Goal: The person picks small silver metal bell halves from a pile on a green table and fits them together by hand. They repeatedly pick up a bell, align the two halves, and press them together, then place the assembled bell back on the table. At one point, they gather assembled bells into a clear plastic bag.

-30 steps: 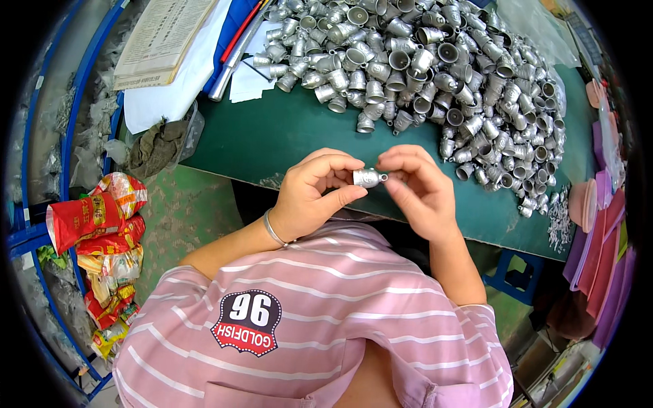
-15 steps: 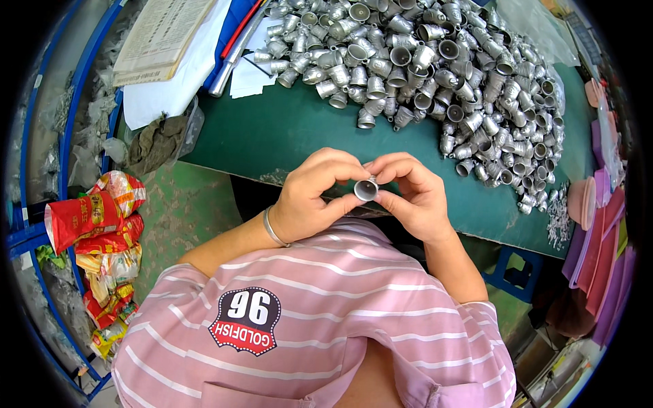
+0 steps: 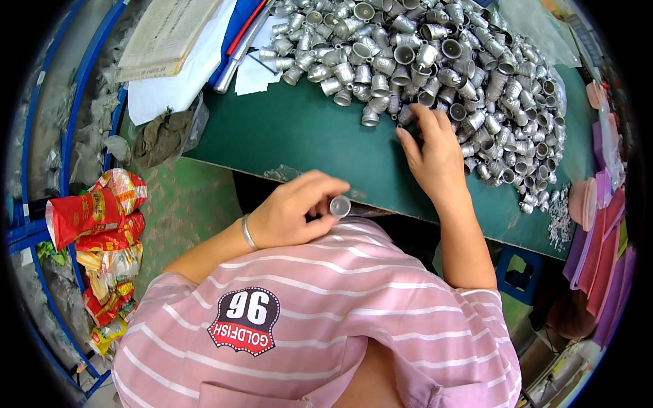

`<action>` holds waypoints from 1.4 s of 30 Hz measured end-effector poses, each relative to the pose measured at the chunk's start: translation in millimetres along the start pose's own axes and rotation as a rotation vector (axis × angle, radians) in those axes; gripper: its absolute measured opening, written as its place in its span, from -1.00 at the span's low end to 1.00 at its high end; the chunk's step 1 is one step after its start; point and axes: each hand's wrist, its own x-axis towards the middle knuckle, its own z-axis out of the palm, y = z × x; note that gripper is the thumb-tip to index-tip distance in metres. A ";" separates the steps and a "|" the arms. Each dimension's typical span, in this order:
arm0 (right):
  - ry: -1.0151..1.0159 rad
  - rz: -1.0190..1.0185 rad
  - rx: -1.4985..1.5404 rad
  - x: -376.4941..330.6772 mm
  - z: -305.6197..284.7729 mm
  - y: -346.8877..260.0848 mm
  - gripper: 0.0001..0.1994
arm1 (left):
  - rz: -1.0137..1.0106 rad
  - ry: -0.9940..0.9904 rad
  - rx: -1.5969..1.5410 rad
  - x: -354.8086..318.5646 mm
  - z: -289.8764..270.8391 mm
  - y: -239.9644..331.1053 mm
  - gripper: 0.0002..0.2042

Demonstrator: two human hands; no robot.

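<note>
Near the table's front edge, my left hand (image 3: 299,209) is closed on a small silver metal bell (image 3: 340,206), its round hollow mouth turned up. Out over the green table, my right hand (image 3: 435,149) reaches to the near edge of a large heap of similar bells (image 3: 476,81). Its thumb and fingers are apart, with one loose bell (image 3: 406,115) lying at the fingertips. Whether the fingers touch that bell I cannot tell.
The green table (image 3: 306,136) carries papers (image 3: 163,41), a red pen (image 3: 246,27) and a silver rod at the left. Small silver bits (image 3: 561,217) lie right of the heap. Red and yellow packets (image 3: 95,217) hang on a blue rack; a blue stool (image 3: 518,275) stands below the table.
Both hands were together at the bell. My right hand has let go and moved forward to the heap, while my left hand has drawn the bell slightly left and closer to me.
</note>
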 end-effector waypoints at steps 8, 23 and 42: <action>-0.031 -0.183 0.051 -5.9 10.6 6.0 -0.70 | 0.097 0.182 0.049 15.4 5.2 6.6 -0.48; -0.470 0.569 1.366 -32.8 -6.4 -17.9 -0.60 | 0.045 -0.159 0.235 -18.9 30.7 -35.7 -0.78; -0.501 0.524 1.257 -36.7 -8.2 -19.1 -0.81 | -0.286 0.164 -0.836 24.2 26.0 -12.9 -0.69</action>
